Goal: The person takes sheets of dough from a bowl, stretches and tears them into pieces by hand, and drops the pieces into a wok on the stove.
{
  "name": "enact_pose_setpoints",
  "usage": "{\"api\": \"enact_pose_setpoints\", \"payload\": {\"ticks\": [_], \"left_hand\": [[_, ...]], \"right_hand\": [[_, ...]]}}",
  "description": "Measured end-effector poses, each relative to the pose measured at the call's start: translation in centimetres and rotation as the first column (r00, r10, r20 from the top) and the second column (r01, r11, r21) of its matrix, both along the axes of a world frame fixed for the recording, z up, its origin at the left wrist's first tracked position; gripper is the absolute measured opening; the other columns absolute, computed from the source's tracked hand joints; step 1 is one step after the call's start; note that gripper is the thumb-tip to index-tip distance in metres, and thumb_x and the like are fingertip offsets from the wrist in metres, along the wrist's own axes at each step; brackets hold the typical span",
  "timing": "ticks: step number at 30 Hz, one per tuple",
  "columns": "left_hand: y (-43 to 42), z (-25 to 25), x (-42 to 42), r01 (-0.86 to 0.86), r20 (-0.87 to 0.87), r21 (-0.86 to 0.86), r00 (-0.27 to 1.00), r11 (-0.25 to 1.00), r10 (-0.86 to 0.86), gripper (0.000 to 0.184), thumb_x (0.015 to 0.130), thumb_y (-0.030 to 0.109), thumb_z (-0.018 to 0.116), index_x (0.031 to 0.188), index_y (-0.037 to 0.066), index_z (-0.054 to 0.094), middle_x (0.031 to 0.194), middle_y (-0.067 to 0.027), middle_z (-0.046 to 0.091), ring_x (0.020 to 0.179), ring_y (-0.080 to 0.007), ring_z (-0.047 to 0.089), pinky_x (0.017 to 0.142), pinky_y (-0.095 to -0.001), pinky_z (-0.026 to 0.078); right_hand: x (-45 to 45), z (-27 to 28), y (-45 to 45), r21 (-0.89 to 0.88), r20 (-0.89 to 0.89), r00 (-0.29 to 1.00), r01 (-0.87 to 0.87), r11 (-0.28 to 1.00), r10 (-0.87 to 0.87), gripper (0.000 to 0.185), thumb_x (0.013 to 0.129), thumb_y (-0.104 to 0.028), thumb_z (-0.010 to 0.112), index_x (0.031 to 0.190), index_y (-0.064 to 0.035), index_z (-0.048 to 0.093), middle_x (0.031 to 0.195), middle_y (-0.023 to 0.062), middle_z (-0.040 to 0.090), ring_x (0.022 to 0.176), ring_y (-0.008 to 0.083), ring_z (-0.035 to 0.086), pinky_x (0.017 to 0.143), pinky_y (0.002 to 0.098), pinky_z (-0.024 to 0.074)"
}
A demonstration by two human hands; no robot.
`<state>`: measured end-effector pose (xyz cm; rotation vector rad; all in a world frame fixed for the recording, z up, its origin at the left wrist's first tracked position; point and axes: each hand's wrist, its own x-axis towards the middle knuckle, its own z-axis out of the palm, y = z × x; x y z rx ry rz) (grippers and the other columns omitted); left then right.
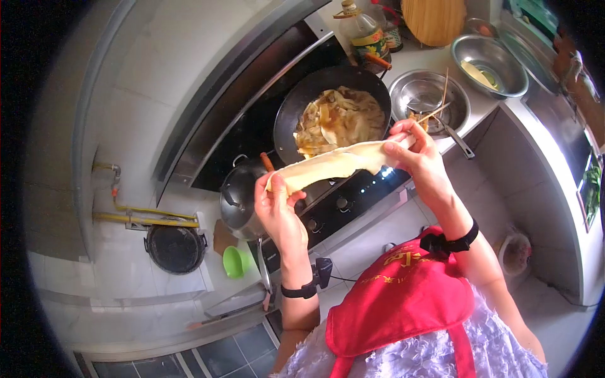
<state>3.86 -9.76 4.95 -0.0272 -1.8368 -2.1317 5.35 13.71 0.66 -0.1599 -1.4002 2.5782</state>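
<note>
A long, flat strip of pale dough [334, 165] is stretched between my two hands in front of the wok. My left hand [280, 211] pinches its left end between thumb and fingers. At the other end, my right hand [419, 154] grips the strip, slightly higher. Behind the dough, the black wok [287, 116] on the stove holds a brown stew [346, 116] with pale flat pieces on it. Thin chopsticks [435, 113] show just beyond my right fingers, over a steel bowl [465, 104]; whether that hand holds them, I cannot tell.
A steel basin [518, 85] with a pale dough piece [478, 74] stands at the right. Behind the wok are an oil bottle [365, 31] and a round wooden board [435, 22]. Left of the wok are a lidded pot [239, 205], a green bowl [236, 262] and a black pan [176, 249].
</note>
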Motion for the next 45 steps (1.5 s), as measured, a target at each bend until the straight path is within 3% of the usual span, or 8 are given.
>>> {"api": "enact_pose_setpoints", "payload": {"ticks": [7,10,15,25,28,38,42,45], "left_hand": [[0.9,2.7,-1.0,0.266,0.053,-0.359,0.963,0.895,-0.265,0.006,0.089,0.004,0.066,0.092,-0.001,0.067,0.083,-0.0043,0.069,0.069,-0.0066,0.062,0.054,-0.0187,0.048],[3.4,3.3,-0.3,0.399,0.184,-0.463,0.917,0.791,-0.355,0.005,0.087,0.004,0.069,0.091,0.002,0.067,0.082,-0.0011,0.069,0.066,-0.0021,0.058,0.051,-0.0166,0.043],[4.7,2.9,-0.7,0.408,0.094,-0.486,0.904,0.773,-0.418,0.011,0.089,0.009,0.069,0.088,-0.002,0.066,0.074,-0.0006,0.065,0.067,-0.0039,0.056,0.059,-0.02,0.044],[4.3,3.2,-1.6,0.082,-0.147,-0.524,0.972,0.848,-0.185,0.024,0.094,0.02,0.064,0.084,-0.002,0.061,0.071,-0.0009,0.059,0.067,-0.0065,0.051,0.062,-0.022,0.043],[3.9,2.8,-2.2,-0.002,-0.236,-0.574,0.958,0.819,-0.164,0.029,0.096,0.028,0.061,0.082,0.003,0.062,0.067,0.0052,0.051,0.056,-0.0018,0.039,0.048,-0.0191,0.028],[2.6,3.1,-3.4,0.162,0.009,-0.288,0.986,0.944,-0.166,0.038,0.1,0.036,0.054,0.08,0.003,0.06,0.066,0.0009,0.053,0.058,-0.0043,0.047,0.047,-0.0207,0.034],[1.3,-1.5,-5.3,0.438,0.41,-0.042,0.827,0.898,-0.385,0.076,0.095,0.066,0.035,0.116,-0.003,0.057,0.083,-0.0075,0.063,0.069,-0.0135,0.063,0.056,-0.0243,0.052],[2.2,-3.0,-3.6,0.57,0.456,0.103,0.701,0.815,-0.548,0.08,0.093,0.07,0.033,0.124,-0.002,0.053,0.1,-0.0125,0.066,0.084,-0.018,0.066,0.073,-0.0335,0.055]], "right_hand": [[-0.1,-0.1,1.6,0.525,0.059,0.775,-0.56,0.641,0.629,0.032,0.083,-0.008,0.07,0.113,-0.0003,0.059,0.096,0.0068,0.068,0.092,0.0117,0.064,0.083,0.0282,0.051],[0.0,0.4,-0.4,0.585,-0.274,0.829,-0.258,0.768,0.487,0.055,0.08,-0.021,0.078,0.126,-0.0013,0.054,0.11,0.0096,0.067,0.104,0.0161,0.061,0.099,0.0331,0.0442],[-0.4,0.6,-1.0,0.36,-0.135,0.754,-0.568,0.74,0.643,0.034,0.088,-0.032,0.071,0.101,-0.0008,0.068,0.08,-0.0016,0.068,0.077,0.0047,0.06,0.071,0.0245,0.049],[0.2,-0.1,-0.1,0.43,0.021,0.784,-0.568,0.702,0.621,0.026,0.088,-0.028,0.071,0.091,-0.0016,0.073,0.074,-0.0023,0.068,0.069,0.0036,0.058,0.063,0.0224,0.0472],[0.0,-0.6,-0.1,0.391,-0.06,0.758,-0.581,0.714,0.65,0.028,0.087,-0.029,0.072,0.095,-0.0016,0.073,0.077,-0.0023,0.07,0.071,0.0033,0.059,0.064,0.0218,0.0474],[0.4,0.8,0.8,0.329,0.062,0.713,-0.675,0.66,0.698,0.032,0.092,-0.03,0.067,0.108,-0.0017,0.068,0.087,0.0022,0.071,0.077,0.0067,0.063,0.069,0.0239,0.0505],[-0.4,1.9,-0.4,-0.103,-0.081,0.722,-0.692,0.715,0.687,0.034,0.095,-0.014,0.059,0.125,0.0021,0.056,0.109,0.0093,0.068,0.097,0.0145,0.065,0.086,0.0298,0.0511],[-1.4,2.1,-0.8,-0.136,-0.149,0.792,-0.609,0.782,0.591,0.052,0.092,-0.003,0.058,0.141,-0.0016,0.04,0.127,0.0135,0.06,0.116,0.0218,0.059,0.1,0.0346,0.0462]]}}
